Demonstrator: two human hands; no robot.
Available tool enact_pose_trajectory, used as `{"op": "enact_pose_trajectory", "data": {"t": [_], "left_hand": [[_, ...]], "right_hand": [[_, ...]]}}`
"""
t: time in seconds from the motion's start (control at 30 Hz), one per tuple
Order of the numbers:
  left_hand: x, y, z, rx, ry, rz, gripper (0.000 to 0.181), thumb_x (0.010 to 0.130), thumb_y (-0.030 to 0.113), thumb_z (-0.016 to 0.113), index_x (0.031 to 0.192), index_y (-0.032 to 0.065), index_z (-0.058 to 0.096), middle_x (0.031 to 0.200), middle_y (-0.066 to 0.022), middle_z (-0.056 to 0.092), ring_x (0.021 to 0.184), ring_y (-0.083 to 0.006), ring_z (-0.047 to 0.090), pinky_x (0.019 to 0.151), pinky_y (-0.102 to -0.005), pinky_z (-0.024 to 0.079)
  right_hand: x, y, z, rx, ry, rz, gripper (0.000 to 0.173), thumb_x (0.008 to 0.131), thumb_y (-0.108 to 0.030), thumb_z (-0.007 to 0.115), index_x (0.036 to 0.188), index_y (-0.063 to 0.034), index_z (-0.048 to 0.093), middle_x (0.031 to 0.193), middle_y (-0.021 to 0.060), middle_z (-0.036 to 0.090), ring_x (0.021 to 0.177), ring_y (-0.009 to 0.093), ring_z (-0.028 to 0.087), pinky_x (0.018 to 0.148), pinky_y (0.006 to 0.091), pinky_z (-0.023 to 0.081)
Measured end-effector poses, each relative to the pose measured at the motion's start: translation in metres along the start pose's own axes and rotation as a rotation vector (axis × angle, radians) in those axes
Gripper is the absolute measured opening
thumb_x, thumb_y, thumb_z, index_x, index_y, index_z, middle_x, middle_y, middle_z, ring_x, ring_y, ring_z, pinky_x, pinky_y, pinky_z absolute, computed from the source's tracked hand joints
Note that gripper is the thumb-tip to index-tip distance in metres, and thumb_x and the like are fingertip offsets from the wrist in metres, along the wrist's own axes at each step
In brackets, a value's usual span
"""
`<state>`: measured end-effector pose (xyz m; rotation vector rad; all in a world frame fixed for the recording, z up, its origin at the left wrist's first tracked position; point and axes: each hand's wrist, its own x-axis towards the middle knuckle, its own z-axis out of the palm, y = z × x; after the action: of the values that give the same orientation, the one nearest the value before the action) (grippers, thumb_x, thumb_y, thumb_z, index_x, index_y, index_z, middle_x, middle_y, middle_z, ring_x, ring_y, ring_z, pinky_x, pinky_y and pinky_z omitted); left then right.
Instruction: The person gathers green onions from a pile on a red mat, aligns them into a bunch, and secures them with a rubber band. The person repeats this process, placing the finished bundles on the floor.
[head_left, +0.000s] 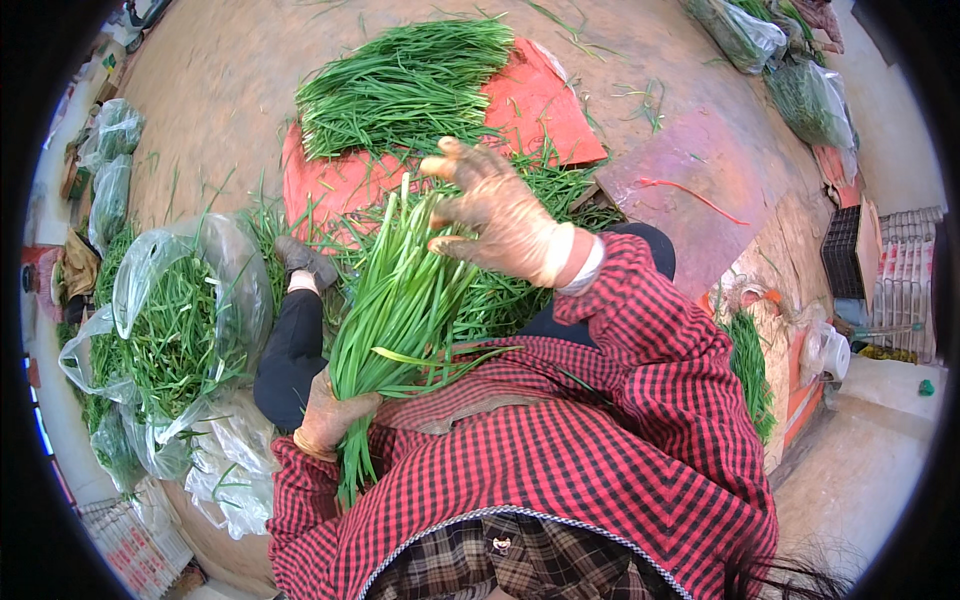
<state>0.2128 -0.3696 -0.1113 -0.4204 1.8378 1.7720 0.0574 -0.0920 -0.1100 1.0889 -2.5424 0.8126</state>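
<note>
My left hand (335, 411), in a thin soiled glove, grips a bundle of long green garlic chives (409, 300) near its leafy end, low by my lap. The pale stem ends point up and away from me. Over the upper right of the bundle is my right hand (499, 214), also gloved, its fingers spread and apart; whether its fingertips touch the stems is hard to tell. Beyond them a large neat pile of chives (405, 86) lies on a red plastic sheet (536, 101). Loose chives (502, 300) lie under and beside the held bundle.
An open clear plastic bag of chives (176, 330) stands at my left. At right are a flat reddish board (690, 195) with a red tie (697, 196) on it, more chives (748, 367) and a black crate (844, 251). Further filled bags (810, 101) stand at upper right.
</note>
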Motion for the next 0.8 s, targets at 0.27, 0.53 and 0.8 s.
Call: {"op": "enact_pose_trajectory", "data": {"t": [0.27,0.53,0.8], "left_hand": [[0.002,-0.008,-0.005,-0.015,-0.050,-0.005,0.052,0.065,0.000,0.067,0.115,0.0005,0.051,0.086,-0.0050,0.062,0.063,-0.0118,0.057,0.056,-0.0239,0.047],[0.009,-0.016,-0.019,-0.344,-0.260,-0.167,0.064,0.066,0.000,0.065,0.125,-0.0023,0.041,0.090,-0.0219,0.063,0.060,-0.0218,0.061,0.050,-0.0281,0.051],[0.002,-0.023,-0.015,-0.630,-0.293,-0.046,0.045,0.073,0.013,0.062,0.111,-0.0081,0.050,0.083,-0.0222,0.061,0.048,-0.0199,0.055,0.044,-0.0282,0.044]], "right_hand": [[-0.009,0.042,0.018,0.455,0.342,0.184,0.011,0.076,-0.011,0.063,0.083,-0.0036,0.059,0.081,0.0097,0.058,0.079,0.027,0.057,0.073,0.0343,0.047],[-0.032,0.053,0.040,1.071,0.048,0.688,0.032,0.094,-0.032,0.047,0.104,-0.0034,0.059,0.095,-0.0011,0.059,0.077,0.006,0.053,0.070,0.0222,0.043],[-0.031,0.049,0.008,0.865,0.240,0.872,0.019,0.084,-0.011,0.060,0.101,-0.0027,0.059,0.078,0.0031,0.060,0.065,0.010,0.057,0.061,0.0223,0.047]]}}
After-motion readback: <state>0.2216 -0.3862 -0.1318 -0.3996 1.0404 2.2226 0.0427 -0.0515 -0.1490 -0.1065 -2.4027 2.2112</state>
